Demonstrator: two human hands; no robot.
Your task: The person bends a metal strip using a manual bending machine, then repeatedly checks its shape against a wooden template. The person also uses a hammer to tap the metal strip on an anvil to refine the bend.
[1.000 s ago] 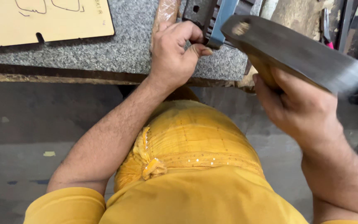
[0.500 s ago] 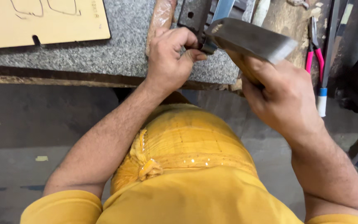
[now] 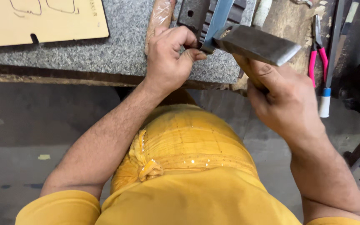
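Left hand (image 3: 169,58) pinches a thin blue-grey metal strip (image 3: 217,23), thumb and fingers closed tight on its lower end at the granite slab (image 3: 117,54) edge. Right hand (image 3: 286,102) is wrapped fully around a hammer (image 3: 257,43) handle, its steel head just beside the strip at 3 o'clock. Dark metal block (image 3: 192,12) behind the strip at 12. Pink-handled pliers (image 3: 317,46) at 3. Tan template board (image 3: 42,18) at 10.

Workshop: speckled stone tabletop (image 3: 105,54) w/ worn edge, pink-handled pliers (image 3: 317,50) right of the fingers (image 3: 271,77), tan cut-out template board (image 3: 42,21) to their left, hammer (image 3: 257,43).
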